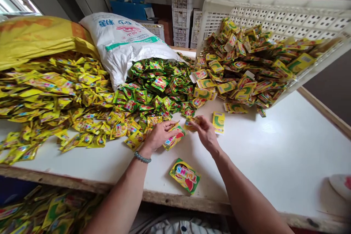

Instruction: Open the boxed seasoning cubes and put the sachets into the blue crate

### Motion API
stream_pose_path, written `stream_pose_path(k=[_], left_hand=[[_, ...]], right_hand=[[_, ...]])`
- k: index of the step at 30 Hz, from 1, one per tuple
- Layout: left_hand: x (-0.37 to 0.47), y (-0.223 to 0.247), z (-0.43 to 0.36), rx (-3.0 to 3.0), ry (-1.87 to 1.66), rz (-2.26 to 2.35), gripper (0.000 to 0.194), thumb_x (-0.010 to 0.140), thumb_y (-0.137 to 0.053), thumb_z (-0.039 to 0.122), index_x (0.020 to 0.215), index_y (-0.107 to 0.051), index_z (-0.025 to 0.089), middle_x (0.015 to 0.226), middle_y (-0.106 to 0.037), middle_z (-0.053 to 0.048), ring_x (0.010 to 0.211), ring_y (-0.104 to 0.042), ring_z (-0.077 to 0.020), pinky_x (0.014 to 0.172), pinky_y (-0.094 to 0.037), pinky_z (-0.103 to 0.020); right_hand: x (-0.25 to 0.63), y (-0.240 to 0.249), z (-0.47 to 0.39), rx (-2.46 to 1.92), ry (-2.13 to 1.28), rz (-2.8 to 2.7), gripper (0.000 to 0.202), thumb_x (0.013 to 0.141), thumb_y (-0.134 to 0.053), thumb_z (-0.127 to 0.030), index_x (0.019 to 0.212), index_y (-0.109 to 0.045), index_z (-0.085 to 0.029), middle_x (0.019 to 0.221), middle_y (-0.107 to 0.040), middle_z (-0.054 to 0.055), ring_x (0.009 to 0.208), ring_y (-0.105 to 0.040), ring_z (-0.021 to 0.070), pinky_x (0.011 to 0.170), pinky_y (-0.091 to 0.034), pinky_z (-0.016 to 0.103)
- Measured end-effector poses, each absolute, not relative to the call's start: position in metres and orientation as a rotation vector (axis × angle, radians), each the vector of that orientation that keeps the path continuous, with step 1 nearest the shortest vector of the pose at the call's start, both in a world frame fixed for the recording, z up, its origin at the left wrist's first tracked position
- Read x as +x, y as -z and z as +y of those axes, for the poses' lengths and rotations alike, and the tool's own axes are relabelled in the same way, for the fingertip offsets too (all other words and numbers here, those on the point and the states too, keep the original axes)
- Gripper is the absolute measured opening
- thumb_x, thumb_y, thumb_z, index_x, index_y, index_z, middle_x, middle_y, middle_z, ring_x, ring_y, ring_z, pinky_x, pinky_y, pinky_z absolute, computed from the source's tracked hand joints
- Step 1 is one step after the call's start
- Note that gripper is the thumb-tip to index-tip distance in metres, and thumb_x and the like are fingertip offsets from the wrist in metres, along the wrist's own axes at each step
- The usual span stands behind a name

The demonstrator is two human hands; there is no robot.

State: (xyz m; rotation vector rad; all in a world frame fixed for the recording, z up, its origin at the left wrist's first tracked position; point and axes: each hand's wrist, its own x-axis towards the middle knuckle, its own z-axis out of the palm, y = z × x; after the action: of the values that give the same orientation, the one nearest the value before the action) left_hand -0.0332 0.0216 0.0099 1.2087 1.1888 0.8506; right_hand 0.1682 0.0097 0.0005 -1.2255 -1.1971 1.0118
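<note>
My left hand (pixel 158 136) is closed on a small yellow-green candy box (pixel 175 138) with a watermelon picture. In my right hand (pixel 205 131), the fingers pinch a small yellow candy packet (pixel 191 123) just right of that box. Nearer to me, another candy box (pixel 185 176) lies flat with its lettered face up. Beside my right hand rests a yellow box (pixel 218 122) on the table. Beyond my hands spreads a heap of green candy packets (pixel 159 97), and yellow candy packets (pixel 82 91) are piled to the left.
A white plastic crate (pixel 274 14) lies tipped on the right, small boxes (pixel 246 80) spilling out. A white sack (pixel 131 40) and a yellow sack (pixel 41 38) lie behind the packet piles. The white table (pixel 263 161) has a wooden front edge. More packaging (pixel 52 208) shows below left.
</note>
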Motion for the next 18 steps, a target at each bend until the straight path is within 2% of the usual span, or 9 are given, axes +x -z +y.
stream_pose_path(k=[4,8,10,14,16,18], left_hand=[[-0.030,-0.012,0.019,1.230,-0.759,1.199,0.039,0.059,-0.084,0.032,0.093,-0.073,0.018,0.090,-0.078,-0.008,0.077,-0.072,-0.0233,0.067,-0.057,-0.031],[-0.025,-0.012,0.016,1.183,-0.716,1.191,0.036,0.055,-0.086,0.029,0.087,-0.072,0.018,0.079,-0.077,-0.005,0.069,-0.070,-0.0221,0.060,-0.055,-0.030],[-0.023,-0.011,0.016,1.127,-0.693,1.181,0.039,0.055,-0.086,0.030,0.089,-0.072,0.017,0.079,-0.077,-0.005,0.068,-0.070,-0.0212,0.060,-0.055,-0.030],[-0.023,-0.010,0.017,1.008,-0.743,1.198,0.042,0.055,-0.086,0.029,0.091,-0.069,0.016,0.079,-0.076,-0.005,0.067,-0.070,-0.0185,0.061,-0.054,-0.027],[-0.024,-0.010,0.018,0.944,-0.802,1.210,0.041,0.055,-0.086,0.029,0.090,-0.068,0.016,0.075,-0.075,-0.003,0.063,-0.069,-0.0178,0.059,-0.054,-0.027],[-0.026,-0.011,0.019,0.876,-0.855,1.224,0.041,0.054,-0.086,0.030,0.088,-0.067,0.016,0.071,-0.074,-0.002,0.059,-0.068,-0.0178,0.057,-0.054,-0.028]], right_hand=[[0.170,-0.002,0.008,-1.330,-1.028,-1.543,0.019,0.079,-0.063,-0.037,0.077,-0.062,-0.018,0.071,-0.059,0.001,0.068,-0.052,0.0146,0.063,-0.044,0.026],[0.174,-0.001,0.007,-1.325,-1.060,-1.661,0.018,0.078,-0.066,-0.035,0.078,-0.068,-0.017,0.074,-0.061,0.002,0.068,-0.053,0.0139,0.062,-0.043,0.025],[0.172,0.000,0.006,-1.352,-1.046,-1.671,0.016,0.077,-0.068,-0.032,0.083,-0.069,-0.017,0.072,-0.060,0.000,0.064,-0.052,0.0124,0.060,-0.042,0.024],[0.167,0.002,0.008,-1.334,-1.082,-1.534,0.025,0.079,-0.065,-0.035,0.098,-0.064,-0.018,0.069,-0.061,-0.002,0.063,-0.056,0.0129,0.060,-0.045,0.024],[0.169,0.003,0.009,-1.371,-0.964,-1.490,0.022,0.083,-0.061,-0.036,0.097,-0.064,-0.018,0.076,-0.064,0.001,0.067,-0.058,0.0149,0.064,-0.047,0.027],[0.172,0.006,0.011,-1.506,-0.696,-1.524,0.020,0.086,-0.057,-0.034,0.096,-0.065,-0.018,0.087,-0.066,0.006,0.078,-0.060,0.0191,0.072,-0.048,0.032]])
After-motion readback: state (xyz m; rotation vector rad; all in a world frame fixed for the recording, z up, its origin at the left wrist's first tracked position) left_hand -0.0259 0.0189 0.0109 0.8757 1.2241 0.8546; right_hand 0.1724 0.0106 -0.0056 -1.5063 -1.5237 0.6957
